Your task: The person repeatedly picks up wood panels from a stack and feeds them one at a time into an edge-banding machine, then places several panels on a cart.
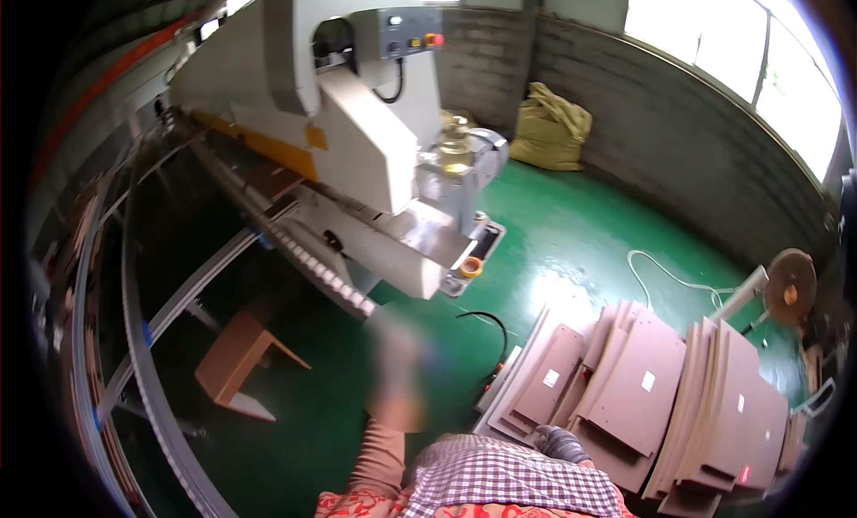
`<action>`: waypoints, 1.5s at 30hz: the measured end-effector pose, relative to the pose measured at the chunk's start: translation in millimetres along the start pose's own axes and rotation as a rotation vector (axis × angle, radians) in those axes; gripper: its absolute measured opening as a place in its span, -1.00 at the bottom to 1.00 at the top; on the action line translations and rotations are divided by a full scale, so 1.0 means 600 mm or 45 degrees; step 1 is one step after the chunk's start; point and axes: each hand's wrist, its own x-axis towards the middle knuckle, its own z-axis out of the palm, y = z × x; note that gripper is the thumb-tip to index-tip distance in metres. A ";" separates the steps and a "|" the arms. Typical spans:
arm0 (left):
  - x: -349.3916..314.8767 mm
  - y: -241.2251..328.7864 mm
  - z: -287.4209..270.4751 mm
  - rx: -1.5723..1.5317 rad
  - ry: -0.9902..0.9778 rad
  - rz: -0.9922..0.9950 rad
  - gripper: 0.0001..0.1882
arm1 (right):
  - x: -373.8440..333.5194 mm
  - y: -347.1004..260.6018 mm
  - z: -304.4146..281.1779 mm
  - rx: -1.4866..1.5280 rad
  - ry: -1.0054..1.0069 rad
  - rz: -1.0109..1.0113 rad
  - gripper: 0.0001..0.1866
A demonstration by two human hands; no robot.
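My left hand (397,362) reaches forward from a brown sleeve over the green floor, close to the end of the machine's roller rail (326,277). It is smeared, so its fingers and anything in them cannot be made out. Low in the picture, beside my checked apron (504,469), my right hand (562,445) shows in a grey striped covering that looks like a glove. It is at the near edge of a stack of brown boards (634,384) with white labels. Its fingers are mostly hidden, and I cannot tell whether it touches the boards.
A large pale machine (370,143) with a control box (402,34) stands ahead. Metal conveyor rails (192,290) run along the left, by an open cardboard box (234,357). More boards (732,402) stand right, near a fan (791,286). A yellow sack (549,134) sits against the wall.
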 end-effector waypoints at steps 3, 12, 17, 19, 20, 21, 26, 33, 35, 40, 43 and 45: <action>0.022 -0.012 -0.026 0.127 -0.163 0.232 -0.79 | 0.011 0.018 0.017 -0.015 0.070 -0.083 -0.59; 0.019 -0.013 -0.031 0.249 -0.094 -0.009 -0.71 | -0.027 0.018 -0.021 0.322 0.042 0.073 -0.65; 0.125 -0.066 -0.091 -0.123 -0.281 -0.128 -0.65 | 0.013 0.042 0.014 0.721 0.193 -0.020 -0.62; 0.141 -0.082 -0.081 -0.452 -0.399 -0.368 -0.60 | 0.023 0.035 0.017 0.794 0.186 -0.006 -0.62; 0.100 -0.060 -0.022 -0.500 -0.403 -0.467 -0.58 | 0.016 0.046 0.022 0.742 0.183 -0.063 -0.62; 0.068 -0.044 0.024 -0.518 -0.406 -0.512 -0.56 | 0.020 0.046 0.021 0.669 0.152 -0.171 -0.62; 0.055 -0.002 0.124 -0.663 -0.301 -0.469 -0.30 | 0.037 0.049 0.035 0.540 0.194 -0.162 -0.58; 0.131 0.019 0.143 -0.793 -0.136 -0.395 -0.04 | 0.018 0.071 0.050 0.800 0.125 0.066 -0.61; 0.191 0.021 0.127 -0.665 -0.036 -0.329 0.11 | 0.018 0.074 0.049 0.771 0.124 0.063 -0.60; 0.433 0.010 0.054 -0.478 0.208 -0.337 0.28 | 0.001 0.054 0.025 0.704 0.172 0.138 -0.58; 0.528 0.052 -0.005 -0.358 0.197 -0.183 0.04 | -0.007 0.034 0.009 0.559 0.138 0.095 -0.54; 0.569 0.048 -0.007 -0.537 -0.017 -0.271 -0.45 | -0.016 0.043 0.016 0.521 0.116 0.178 -0.53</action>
